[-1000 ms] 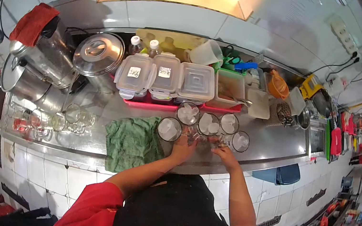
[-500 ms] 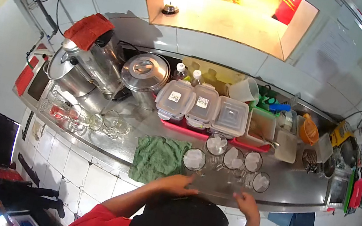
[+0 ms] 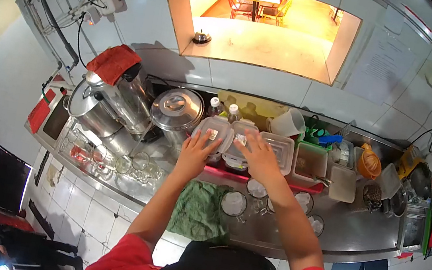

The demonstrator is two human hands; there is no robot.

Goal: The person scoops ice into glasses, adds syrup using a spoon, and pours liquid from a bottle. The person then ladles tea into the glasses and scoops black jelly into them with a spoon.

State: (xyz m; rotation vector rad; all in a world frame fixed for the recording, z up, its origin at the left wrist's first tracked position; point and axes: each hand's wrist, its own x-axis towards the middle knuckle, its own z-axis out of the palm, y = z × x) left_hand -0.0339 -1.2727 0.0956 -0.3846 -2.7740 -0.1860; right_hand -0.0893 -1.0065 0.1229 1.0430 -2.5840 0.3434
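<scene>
My left hand (image 3: 196, 153) reaches over the counter with its fingers spread on or just above the lid of a clear plastic food container (image 3: 212, 124). Beside it, my right hand (image 3: 260, 157) is spread over a second lidded container (image 3: 235, 158) that bears a white label. I cannot tell how firmly either hand touches. To the right sits a third lidded container (image 3: 281, 148). Nearer me stand several glass mugs of ice (image 3: 234, 203), some partly hidden by my right forearm. A crumpled green cloth (image 3: 200, 210) lies between my forearms.
Empty glass mugs (image 3: 140, 161) stand on the left of the steel counter (image 3: 352, 228). Behind them are a lidded steel pot (image 3: 177, 109) and a tall steel urn (image 3: 125, 93). An orange juicer (image 3: 369, 162) is at right. A person in dark clothes (image 3: 34, 250) is at lower left.
Both hands have moved forward from the counter's front edge to the lidded containers. The view has tilted up, showing more of the serving window. The green cloth looks more bunched.
</scene>
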